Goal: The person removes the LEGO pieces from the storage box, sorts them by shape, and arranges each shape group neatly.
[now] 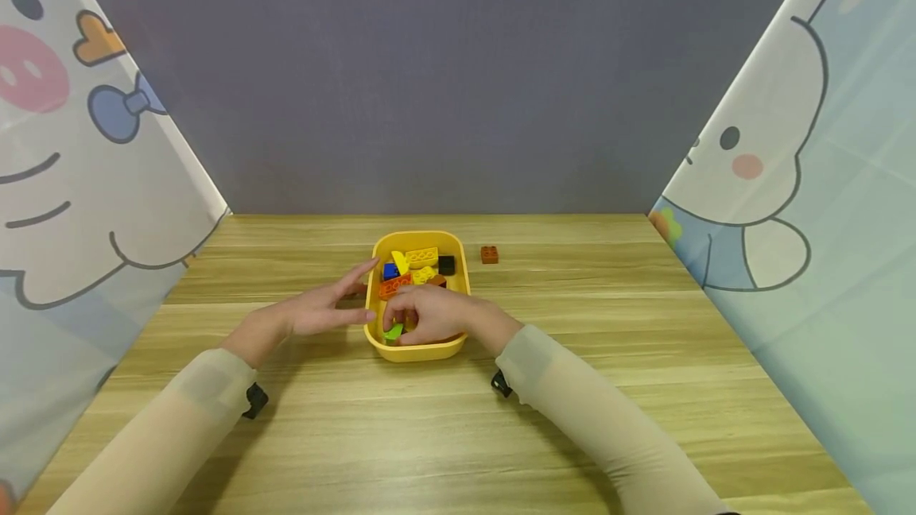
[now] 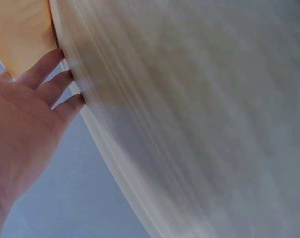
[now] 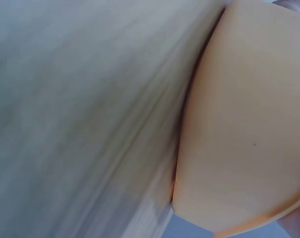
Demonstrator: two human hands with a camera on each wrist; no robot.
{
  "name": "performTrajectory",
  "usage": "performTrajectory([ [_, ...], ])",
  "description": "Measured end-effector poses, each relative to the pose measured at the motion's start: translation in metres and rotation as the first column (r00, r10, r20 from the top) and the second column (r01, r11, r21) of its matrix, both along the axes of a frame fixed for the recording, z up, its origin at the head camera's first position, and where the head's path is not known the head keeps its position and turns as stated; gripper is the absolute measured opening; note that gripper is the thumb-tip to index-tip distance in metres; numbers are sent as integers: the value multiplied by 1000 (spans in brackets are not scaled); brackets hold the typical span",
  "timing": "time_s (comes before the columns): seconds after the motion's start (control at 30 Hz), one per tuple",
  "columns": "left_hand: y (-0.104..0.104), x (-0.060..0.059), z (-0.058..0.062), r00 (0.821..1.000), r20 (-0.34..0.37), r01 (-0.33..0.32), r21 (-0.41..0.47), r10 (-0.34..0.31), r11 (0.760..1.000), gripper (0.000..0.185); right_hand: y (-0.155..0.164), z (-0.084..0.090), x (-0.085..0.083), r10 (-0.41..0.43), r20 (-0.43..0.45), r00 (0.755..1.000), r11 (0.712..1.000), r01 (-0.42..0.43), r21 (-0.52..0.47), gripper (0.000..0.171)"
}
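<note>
A yellow plastic bin (image 1: 418, 354) stands on the wooden table, with several toy building bricks inside. My right hand (image 1: 432, 315) reaches over its right rim, fingers curled down into the near part. Between thumb and forefinger there I pinch a lime green brick (image 1: 393, 332), partly covered by the fingers. At the bin's left side is my left hand (image 1: 325, 310), its fingers spread and thumb tip at the rim. In the left wrist view, the left hand's fingertips (image 2: 66, 77) meet the tabletop beside the bin. The bin's outer wall (image 3: 244, 114) fills much of the right wrist view.
Farther back in the bin lie an orange brick (image 1: 395, 286), a long yellow brick (image 1: 422, 257), a blue brick (image 1: 390, 271) and a black brick (image 1: 447, 265). A brown brick (image 1: 490, 254) sits on the table right of the bin. A dark panel (image 1: 444, 86) rises behind the table.
</note>
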State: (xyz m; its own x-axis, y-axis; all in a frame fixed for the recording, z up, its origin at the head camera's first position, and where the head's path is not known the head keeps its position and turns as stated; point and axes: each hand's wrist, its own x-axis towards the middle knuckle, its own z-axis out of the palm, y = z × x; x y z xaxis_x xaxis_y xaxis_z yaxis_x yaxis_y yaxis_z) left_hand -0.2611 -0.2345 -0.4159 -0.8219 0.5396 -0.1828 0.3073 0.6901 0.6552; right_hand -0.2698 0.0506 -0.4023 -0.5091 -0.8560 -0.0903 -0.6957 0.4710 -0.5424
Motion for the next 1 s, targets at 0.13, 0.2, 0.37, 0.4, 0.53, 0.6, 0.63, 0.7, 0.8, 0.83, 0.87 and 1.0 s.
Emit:
performTrajectory([
  [0.13, 0, 0, 0, 1000, 3, 0, 1, 0, 1000, 96, 1, 1, -1, -19, 65, 998, 998, 23, -63, 22],
  [0.2, -1, 0, 1, 1000, 2, 1, 3, -1, 1000, 96, 1, 2, -2, -36, 113, 993, 992, 50, -117, 24],
  [0.37, -1, 0, 1, 1000, 12, 0, 18, 0, 1000, 97, 3, 3, -5, -57, 182, 982, 966, 100, -239, 28],
  [0.4, -1, 0, 1, 1000, 16, -1, 18, 0, 1000, 98, 4, 5, -5, -57, 182, 982, 961, 104, -257, 30],
  [0.53, 0, -1, 0, 1000, 12, 3, 5, -3, 1000, 98, 9, 15, -6, -70, 164, 984, 947, 118, -300, 36],
  [0.6, 0, -2, 0, 1000, 9, 4, -1, -4, 1000, 98, 14, 21, -6, -86, 165, 983, 939, 136, -316, 39],
  [0.63, 0, -2, 0, 1000, 6, 4, -2, -4, 1000, 98, 16, 23, -6, -95, 168, 981, 935, 146, -324, 38],
  [0.7, 0, -2, -1, 1000, 4, 3, -1, -3, 1000, 98, 22, 25, -8, -110, 180, 977, 924, 167, -344, 36],
  [0.8, 0, -2, 0, 1000, 8, 3, 1, -3, 1000, 98, 33, 26, -11, -121, 201, 972, 908, 190, -372, 33],
  [0.83, 0, -1, 0, 1000, 8, 3, 2, -3, 1000, 99, 38, 26, -12, -122, 208, 971, 903, 195, -383, 32],
  [0.87, 0, -1, 0, 1000, 9, 2, 4, -2, 1000, 99, 43, 26, -13, -124, 214, 969, 897, 202, -393, 30],
  [1.0, 0, 1, 1, 1000, 2, 2, 17, -2, 1000, 100, 64, 24, -18, -150, 224, 963, 870, 236, -433, 27],
])
